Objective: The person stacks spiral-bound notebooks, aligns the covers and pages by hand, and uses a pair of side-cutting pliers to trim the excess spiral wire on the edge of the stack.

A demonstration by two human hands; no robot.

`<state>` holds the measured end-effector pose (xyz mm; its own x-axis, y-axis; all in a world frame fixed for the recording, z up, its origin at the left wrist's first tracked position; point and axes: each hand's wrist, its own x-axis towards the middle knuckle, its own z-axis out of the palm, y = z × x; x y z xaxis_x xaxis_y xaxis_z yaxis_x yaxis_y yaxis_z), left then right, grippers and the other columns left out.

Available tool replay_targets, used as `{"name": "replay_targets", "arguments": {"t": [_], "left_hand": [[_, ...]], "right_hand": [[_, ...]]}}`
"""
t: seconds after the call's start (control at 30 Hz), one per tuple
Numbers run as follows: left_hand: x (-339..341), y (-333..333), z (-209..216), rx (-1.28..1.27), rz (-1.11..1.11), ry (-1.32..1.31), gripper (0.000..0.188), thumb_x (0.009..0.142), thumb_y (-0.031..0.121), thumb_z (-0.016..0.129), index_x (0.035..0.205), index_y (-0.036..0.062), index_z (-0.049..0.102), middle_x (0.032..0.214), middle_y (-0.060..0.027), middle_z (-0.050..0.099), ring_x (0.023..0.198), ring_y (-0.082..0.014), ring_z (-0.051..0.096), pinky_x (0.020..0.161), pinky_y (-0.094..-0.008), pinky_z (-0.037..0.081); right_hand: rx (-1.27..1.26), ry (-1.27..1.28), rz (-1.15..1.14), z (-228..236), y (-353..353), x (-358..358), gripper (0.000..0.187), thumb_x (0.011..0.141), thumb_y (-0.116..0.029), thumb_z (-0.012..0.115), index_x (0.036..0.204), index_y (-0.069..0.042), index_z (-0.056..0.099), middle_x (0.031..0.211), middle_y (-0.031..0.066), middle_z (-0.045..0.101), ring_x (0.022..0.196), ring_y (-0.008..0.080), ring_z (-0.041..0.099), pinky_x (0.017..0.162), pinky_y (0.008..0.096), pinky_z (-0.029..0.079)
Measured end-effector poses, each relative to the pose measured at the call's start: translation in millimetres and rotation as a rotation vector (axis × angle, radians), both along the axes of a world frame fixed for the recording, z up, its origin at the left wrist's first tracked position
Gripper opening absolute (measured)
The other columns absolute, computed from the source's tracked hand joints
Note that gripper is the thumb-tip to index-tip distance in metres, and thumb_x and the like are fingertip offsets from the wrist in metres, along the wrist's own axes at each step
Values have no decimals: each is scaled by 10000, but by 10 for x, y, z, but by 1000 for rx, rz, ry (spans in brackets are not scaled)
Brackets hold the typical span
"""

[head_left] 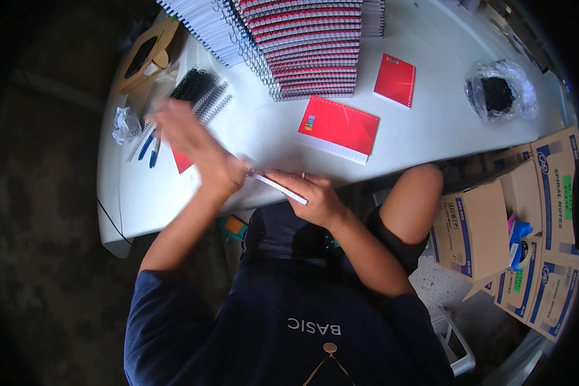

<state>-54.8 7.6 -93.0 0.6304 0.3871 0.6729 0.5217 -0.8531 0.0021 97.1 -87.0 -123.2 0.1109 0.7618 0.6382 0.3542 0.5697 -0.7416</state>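
Observation:
My right hand (315, 198) grips a small notebook (280, 187) near the table's front edge, thumb on top. The notebook is seen almost edge-on, with white pages showing and dark coil at its left end. My left hand (190, 138) reaches over the left part of the table, close to loose metal coils (213, 101). Motion smears its fingers, so their grip is unclear. Partly under that arm lies a red cover (182, 161). Two blue pens (154, 152) lie beside the left hand.
Tall stacks of spiral notebooks (312, 51) stand at the back. Red notebooks (340, 127) lie before them and a red notebook (395, 80) to the right. A plastic-wrapped black roll (498, 93) sits far right. Cardboard boxes (473, 228) stand below the table's right. Crumpled plastic (126, 124) lies left.

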Motion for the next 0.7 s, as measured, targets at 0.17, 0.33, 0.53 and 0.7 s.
{"name": "replay_targets", "arguments": {"t": [0.17, 0.33, 0.53, 0.7], "left_hand": [[-188, -333, -243, -52, -333, 209, 1164, 719, 782, 409, 1388, -109, 73, 1387, -411, 79, 1285, -585, 58, 1008, -655, 82], [-67, -317, -386, -240, -252, 128, 1165, 711, 781, 409, 1382, -118, 99, 1379, -421, 104, 1260, -610, 122, 1016, -644, 109], [146, 85, 54, 241, -161, 6, 1155, 721, 793, 382, 1382, -119, 124, 1389, -425, 29, 1289, -598, 7, 1020, -649, 1], [-111, -479, -644, -167, -416, 230, 1206, 697, 839, 298, 1392, -111, 37, 1391, -431, -36, 1294, -591, -29, 1015, -660, -5]], "right_hand": [[45, -22, -49, 23, -12, 74, 411, 743, 79, 554, 1128, -54, 604, 1070, 117, 640, 907, 287, 639, 782, 345, 523], [-24, -10, -10, -11, -35, 5, 426, 737, 65, 572, 1149, -45, 583, 1070, 130, 634, 920, 303, 632, 774, 361, 521], [-27, 10, -3, -31, -45, -16, 377, 773, 6, 598, 1146, -47, 580, 1042, 144, 637, 909, 307, 634, 766, 363, 521], [-64, 60, -75, -78, -13, 39, 407, 762, -29, 620, 1164, -57, 566, 1063, 145, 629, 927, 314, 626, 783, 374, 514]]}}
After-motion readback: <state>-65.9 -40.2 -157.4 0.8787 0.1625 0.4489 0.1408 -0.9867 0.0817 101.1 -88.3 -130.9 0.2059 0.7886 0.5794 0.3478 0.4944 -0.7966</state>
